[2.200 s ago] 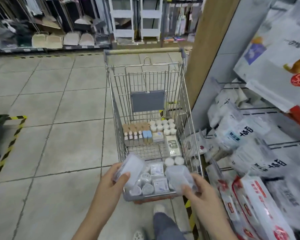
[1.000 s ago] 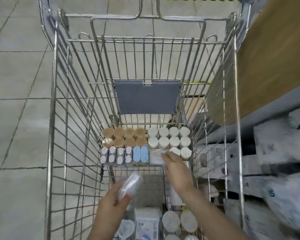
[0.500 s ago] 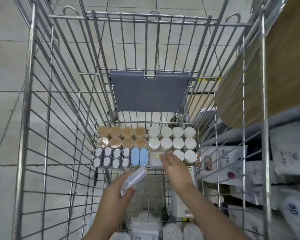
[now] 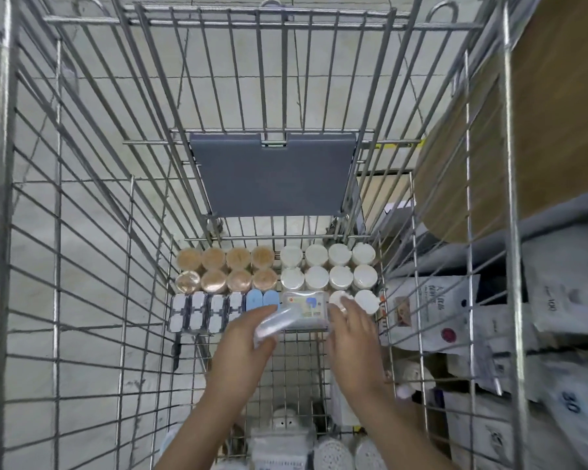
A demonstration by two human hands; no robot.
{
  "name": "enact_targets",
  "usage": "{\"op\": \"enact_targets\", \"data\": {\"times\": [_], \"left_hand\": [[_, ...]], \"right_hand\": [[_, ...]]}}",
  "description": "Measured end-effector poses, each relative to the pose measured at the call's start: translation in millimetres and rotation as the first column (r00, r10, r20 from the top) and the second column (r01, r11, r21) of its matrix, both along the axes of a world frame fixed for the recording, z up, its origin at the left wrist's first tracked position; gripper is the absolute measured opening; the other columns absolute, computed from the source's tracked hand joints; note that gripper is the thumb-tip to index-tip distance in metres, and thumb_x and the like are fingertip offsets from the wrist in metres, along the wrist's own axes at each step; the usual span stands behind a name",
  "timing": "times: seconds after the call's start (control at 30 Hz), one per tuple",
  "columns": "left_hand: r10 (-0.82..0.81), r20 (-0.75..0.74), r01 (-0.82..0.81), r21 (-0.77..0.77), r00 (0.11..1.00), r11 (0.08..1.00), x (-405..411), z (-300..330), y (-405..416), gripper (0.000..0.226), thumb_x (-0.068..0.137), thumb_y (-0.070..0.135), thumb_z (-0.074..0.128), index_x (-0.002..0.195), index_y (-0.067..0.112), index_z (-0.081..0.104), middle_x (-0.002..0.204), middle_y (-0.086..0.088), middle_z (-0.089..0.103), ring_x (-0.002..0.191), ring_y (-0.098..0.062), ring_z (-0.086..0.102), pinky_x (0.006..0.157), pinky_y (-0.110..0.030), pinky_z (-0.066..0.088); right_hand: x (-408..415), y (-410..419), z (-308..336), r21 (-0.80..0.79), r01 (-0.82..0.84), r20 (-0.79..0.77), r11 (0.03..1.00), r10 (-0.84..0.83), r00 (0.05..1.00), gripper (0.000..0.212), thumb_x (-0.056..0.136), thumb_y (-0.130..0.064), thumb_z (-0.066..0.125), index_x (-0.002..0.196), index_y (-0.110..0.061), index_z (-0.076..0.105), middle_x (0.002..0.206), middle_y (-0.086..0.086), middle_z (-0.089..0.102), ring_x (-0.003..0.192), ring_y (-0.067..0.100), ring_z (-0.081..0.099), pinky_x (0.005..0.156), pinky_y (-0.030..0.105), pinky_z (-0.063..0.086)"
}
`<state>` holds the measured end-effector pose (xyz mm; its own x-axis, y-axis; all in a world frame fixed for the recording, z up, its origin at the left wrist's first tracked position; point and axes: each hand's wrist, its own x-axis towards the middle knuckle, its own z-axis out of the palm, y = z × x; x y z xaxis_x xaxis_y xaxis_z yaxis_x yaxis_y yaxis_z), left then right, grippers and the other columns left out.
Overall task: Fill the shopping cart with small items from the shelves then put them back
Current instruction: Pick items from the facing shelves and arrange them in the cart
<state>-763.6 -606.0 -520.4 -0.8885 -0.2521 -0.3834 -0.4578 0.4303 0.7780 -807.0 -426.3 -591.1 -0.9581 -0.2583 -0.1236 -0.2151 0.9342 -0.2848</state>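
I look down into a wire shopping cart [image 4: 58, 212]. At its far end stand rows of brown-lidded jars [image 4: 226, 269], white-lidded jars [image 4: 328, 266], small white packs [image 4: 204, 312] and two blue items [image 4: 262, 298]. My left hand [image 4: 243, 347] grips a clear plastic packet [image 4: 274, 322] just above the cart floor. A labelled clear box [image 4: 306, 310] lies beside the blue items, and my right hand [image 4: 352, 337] has its fingers on that box's right end, next to the white jars.
A grey child-seat flap [image 4: 272, 174] hangs on the cart's far wall. More white containers [image 4: 333, 452] lie at the near end. Shelves with white bagged goods [image 4: 431, 313] stand close on the right, behind the cart wall. Tiled floor is on the left.
My left hand has carried the clear packet forward and right, up to the labelled box. My right hand stays at the box's right end. The view has leaned closer into the cart.
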Motion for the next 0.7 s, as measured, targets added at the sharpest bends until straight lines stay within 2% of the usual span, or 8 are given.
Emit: {"op": "enact_targets", "data": {"times": [0.1,0.17,0.23,0.33,0.4,0.47,0.6,0.7], "left_hand": [[-0.115,-0.059,0.105,-0.147,0.992,0.983,-23.6,-17.7,6.9,0.048,0.085,0.007,0.067,0.127,0.028,0.059,0.132,0.01,0.053,0.128,-0.012,0.04,0.107,-0.025,0.028],[-0.235,-0.1,0.206,-0.235,0.967,0.95,-37.6,-29.2,15.3,0.049,0.083,0.004,0.067,0.127,0.024,0.06,0.136,0.005,0.052,0.132,-0.019,0.037,0.109,-0.028,0.025],[-0.385,-0.13,0.326,-0.328,0.914,0.886,-47.1,-41.3,21.9,0.051,0.077,0.0,0.071,0.123,0.022,0.064,0.133,-0.001,0.057,0.13,-0.028,0.042,0.107,-0.04,0.033],[-0.526,-0.108,0.434,-0.44,0.844,0.786,-50.4,-60.0,22.2,0.061,0.063,-0.008,0.077,0.117,0.02,0.067,0.127,-0.005,0.062,0.123,-0.033,0.052,0.098,-0.051,0.046],[-0.558,-0.083,0.459,-0.475,0.826,0.75,-47.1,-66.7,19.0,0.067,0.053,-0.012,0.079,0.112,0.018,0.069,0.125,-0.008,0.063,0.118,-0.033,0.057,0.089,-0.051,0.052],[-0.581,-0.058,0.483,-0.493,0.812,0.724,-42.2,-68.8,16.8,0.07,0.046,-0.01,0.082,0.109,0.017,0.068,0.124,-0.011,0.062,0.115,-0.034,0.059,0.083,-0.049,0.055],[-0.584,-0.01,0.491,-0.529,0.811,0.692,-44.3,-61.7,18.4,0.06,0.05,0.011,0.09,0.105,0.017,0.066,0.124,-0.014,0.06,0.108,-0.034,0.061,0.08,-0.044,0.056],[-0.574,-0.01,0.468,-0.568,0.819,0.677,-50.7,-61.2,19.2,0.056,0.049,0.01,0.09,0.099,0.019,0.066,0.119,-0.011,0.063,0.103,-0.032,0.063,0.079,-0.041,0.054]], "right_hand": [[28.9,9.7,-1.8,0.036,0.22,0.04,0.975,-0.221,0.974,0.047,0.072,-0.01,0.075,0.117,-0.01,0.062,0.124,0.009,0.057,0.115,0.028,0.056,0.095,0.044,0.049],[48.9,17.3,-8.0,0.107,0.239,0.124,0.965,-0.251,0.96,0.052,0.07,-0.015,0.078,0.119,-0.009,0.061,0.126,0.012,0.055,0.115,0.031,0.056,0.092,0.045,0.051],[62.1,22.7,-11.3,0.168,0.208,0.211,0.964,-0.242,0.947,0.062,0.064,-0.018,0.082,0.121,-0.01,0.061,0.13,0.014,0.055,0.118,0.034,0.056,0.089,0.046,0.053],[66.0,24.3,-10.3,0.194,0.184,0.204,0.964,-0.223,0.953,0.064,0.066,-0.022,0.081,0.126,-0.014,0.059,0.136,0.013,0.051,0.124,0.032,0.052,0.091,0.046,0.053],[63.8,23.3,-9.2,0.174,0.195,0.199,0.965,-0.229,0.953,0.062,0.07,-0.022,0.078,0.128,-0.015,0.056,0.139,0.011,0.048,0.128,0.03,0.048,0.095,0.045,0.051],[61.3,23.6,-10.8,0.175,0.203,0.214,0.963,-0.238,0.947,0.064,0.064,-0.02,0.082,0.124,-0.013,0.059,0.134,0.012,0.052,0.123,0.031,0.052,0.093,0.044,0.052],[58.8,23.8,-12.3,0.176,0.21,0.232,0.962,-0.248,0.941,0.07,0.051,-0.02,0.088,0.115,-0.011,0.063,0.124,0.014,0.058,0.113,0.032,0.058,0.086,0.044,0.055],[59.0,24.2,-12.5,0.178,0.205,0.209,0.962,-0.241,0.948,0.069,0.052,-0.019,0.087,0.115,-0.011,0.063,0.124,0.014,0.058,0.113,0.032,0.058,0.087,0.044,0.055]]}}
